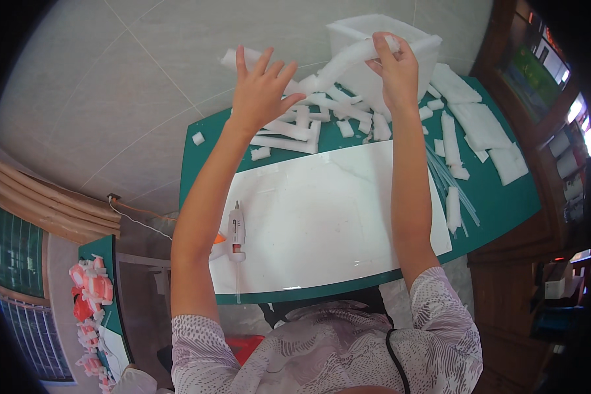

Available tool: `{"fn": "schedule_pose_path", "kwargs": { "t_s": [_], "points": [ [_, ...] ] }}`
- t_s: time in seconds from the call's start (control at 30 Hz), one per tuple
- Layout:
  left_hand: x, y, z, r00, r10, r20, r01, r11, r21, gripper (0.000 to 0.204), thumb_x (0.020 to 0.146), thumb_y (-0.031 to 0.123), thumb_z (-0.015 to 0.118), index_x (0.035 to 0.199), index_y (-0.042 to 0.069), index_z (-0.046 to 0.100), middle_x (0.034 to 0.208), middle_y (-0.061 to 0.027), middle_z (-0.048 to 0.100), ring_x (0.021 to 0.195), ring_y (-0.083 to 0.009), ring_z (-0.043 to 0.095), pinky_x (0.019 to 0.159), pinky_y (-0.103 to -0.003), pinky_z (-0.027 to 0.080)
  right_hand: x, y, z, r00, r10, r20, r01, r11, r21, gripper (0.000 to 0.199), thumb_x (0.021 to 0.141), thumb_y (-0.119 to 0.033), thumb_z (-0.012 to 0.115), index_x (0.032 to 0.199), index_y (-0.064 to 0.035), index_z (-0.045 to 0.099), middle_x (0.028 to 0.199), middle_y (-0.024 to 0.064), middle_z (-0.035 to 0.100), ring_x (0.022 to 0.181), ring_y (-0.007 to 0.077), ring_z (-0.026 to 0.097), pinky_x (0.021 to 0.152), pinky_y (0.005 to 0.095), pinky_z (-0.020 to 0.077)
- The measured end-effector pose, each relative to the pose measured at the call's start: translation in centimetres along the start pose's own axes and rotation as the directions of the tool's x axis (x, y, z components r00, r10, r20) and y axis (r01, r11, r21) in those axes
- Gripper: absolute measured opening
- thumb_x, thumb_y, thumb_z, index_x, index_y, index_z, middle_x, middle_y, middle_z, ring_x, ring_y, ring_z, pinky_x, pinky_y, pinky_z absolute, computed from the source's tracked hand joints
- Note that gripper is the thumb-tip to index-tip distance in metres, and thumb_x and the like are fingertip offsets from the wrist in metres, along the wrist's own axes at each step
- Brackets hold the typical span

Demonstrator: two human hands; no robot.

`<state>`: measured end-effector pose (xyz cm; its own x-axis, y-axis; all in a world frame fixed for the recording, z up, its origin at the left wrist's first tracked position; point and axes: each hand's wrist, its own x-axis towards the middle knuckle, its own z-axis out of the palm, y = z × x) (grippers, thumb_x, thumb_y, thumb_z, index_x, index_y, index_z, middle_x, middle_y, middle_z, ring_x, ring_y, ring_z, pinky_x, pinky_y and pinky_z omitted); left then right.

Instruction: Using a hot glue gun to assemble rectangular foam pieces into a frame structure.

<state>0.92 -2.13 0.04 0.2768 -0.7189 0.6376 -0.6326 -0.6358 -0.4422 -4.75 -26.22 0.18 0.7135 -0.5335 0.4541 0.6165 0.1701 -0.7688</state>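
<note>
Up at twelve o'clock over the table (505, 203), the right hand (395, 69) pinches a bent white foam strip (345, 62) while the left hand (261, 92), fingers spread, steadies its lower end, seemingly to hold its curve.

Quick count of the desk

One glue gun (236, 231), one white board (328, 210), one foam box (381, 56), two hands, and foam scraps (308, 125) too many to count.
</note>
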Motion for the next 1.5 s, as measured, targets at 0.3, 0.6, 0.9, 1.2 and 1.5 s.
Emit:
{"fn": "schedule_pose_path", "kwargs": {
  "t_s": [0.3,0.6,0.9,1.2,1.5],
  "points": [
    [-0.4,0.2,1.3,0.988,-0.123,-0.095,0.092,0.956,-0.279,0.025,0.084,0.025,0.069,0.102,0.01,0.06,0.081,-0.0047,0.064,0.083,-0.0235,0.06,0.097,-0.045,0.037,-0.1,-0.1,0.3,0.998,0.058,-0.003,-0.058,0.994,0.093,0.039,0.089,-0.025,0.071,0.111,0.003,0.055,0.099,0.0125,0.063,0.088,0.0177,0.065,0.081,0.0322,0.0587],
    [1.6,-1.2,-0.4,0.895,-0.432,0.109,0.379,0.611,-0.695,0.029,0.096,0.033,0.057,0.091,0.006,0.063,0.073,-0.0081,0.065,0.064,-0.0232,0.059,0.073,-0.035,0.044,0.8,1.2,-0.7,0.991,0.122,0.061,-0.133,0.962,0.24,0.037,0.092,-0.02,0.067,0.114,0.0053,0.052,0.107,0.0173,0.061,0.099,0.0227,0.064,0.089,0.0358,0.0572],
    [-0.3,-5.5,-1.5,0.785,-0.605,0.135,0.445,0.399,-0.802,0.03,0.094,0.034,0.061,0.098,0.005,0.066,0.079,-0.0015,0.065,0.075,-0.0105,0.058,0.072,-0.025,0.044,1.3,-1.3,-3.4,0.969,-0.241,-0.045,0.229,0.956,-0.181,0.016,0.091,-0.01,0.064,0.106,-0.0048,0.06,0.108,0.0088,0.063,0.093,0.0185,0.063,0.082,0.0332,0.0535],
    [0.1,-3.5,-1.9,0.886,-0.422,0.194,0.383,0.43,-0.818,0.032,0.088,0.031,0.071,0.108,0.006,0.069,0.099,-0.005,0.065,0.09,-0.0136,0.058,0.083,-0.03,0.045,0.1,4.6,-2.0,0.829,-0.199,0.523,0.556,0.384,-0.737,0.021,0.077,-0.004,0.07,0.097,-0.0092,0.067,0.104,0.0125,0.06,0.1,0.0308,0.059,0.087,0.0388,0.0486],
    [1.0,-1.4,-2.2,0.803,-0.423,0.42,0.332,-0.268,-0.904,0.037,0.093,0.026,0.067,0.12,0.001,0.062,0.109,-0.0097,0.066,0.104,-0.0184,0.06,0.095,-0.032,0.045,-2.7,2.8,1.9,0.721,-0.095,0.687,0.567,0.65,-0.505,0.059,0.081,-0.028,0.073,0.132,-0.0075,0.053,0.135,0.0154,0.053,0.125,0.0311,0.048,0.105,0.0369,0.0386]
  ]
}}
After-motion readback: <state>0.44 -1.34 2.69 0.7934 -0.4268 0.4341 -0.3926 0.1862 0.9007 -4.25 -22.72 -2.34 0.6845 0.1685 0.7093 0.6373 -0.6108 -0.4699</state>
